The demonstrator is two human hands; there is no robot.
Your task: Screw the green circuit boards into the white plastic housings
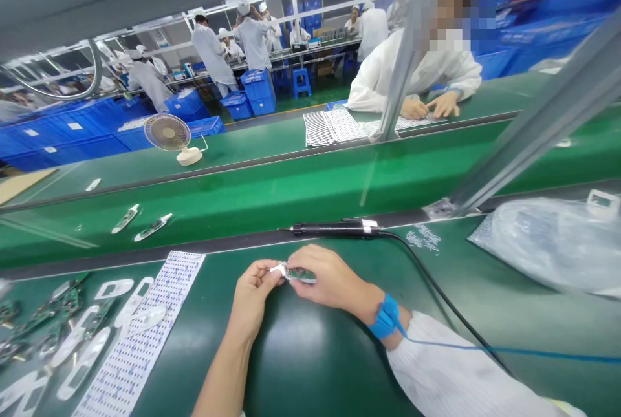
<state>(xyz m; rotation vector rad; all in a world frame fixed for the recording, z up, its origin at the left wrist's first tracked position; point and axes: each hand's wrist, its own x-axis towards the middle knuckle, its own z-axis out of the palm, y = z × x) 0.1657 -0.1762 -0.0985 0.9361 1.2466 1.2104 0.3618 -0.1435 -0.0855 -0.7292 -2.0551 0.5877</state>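
Observation:
Above the green bench, my left hand (pixel 255 284) pinches the white end of a small device. My right hand (pixel 326 275) grips the same piece along its green circuit board (pixel 301 274), and my fingers cover much of it. A blue wrist strap (pixel 387 317) with a cord circles my right wrist. Just beyond my hands lies a black electric screwdriver (pixel 334 229), its bit pointing left. Left of my hands is a printed sheet of stickers (pixel 145 346), with white plastic housings (pixel 87 363) and loose circuit boards (pixel 41 320) beside it.
Small screws (pixel 424 237) lie right of the screwdriver, near a clear plastic bag (pixel 538 242). A green conveyor belt (pixel 291 184) carries two small assemblies (pixel 153 227). A slanted metal post (pixel 528 100) rises at right. Across sit a fan (pixel 169 134) and a co-worker (pixel 417 74).

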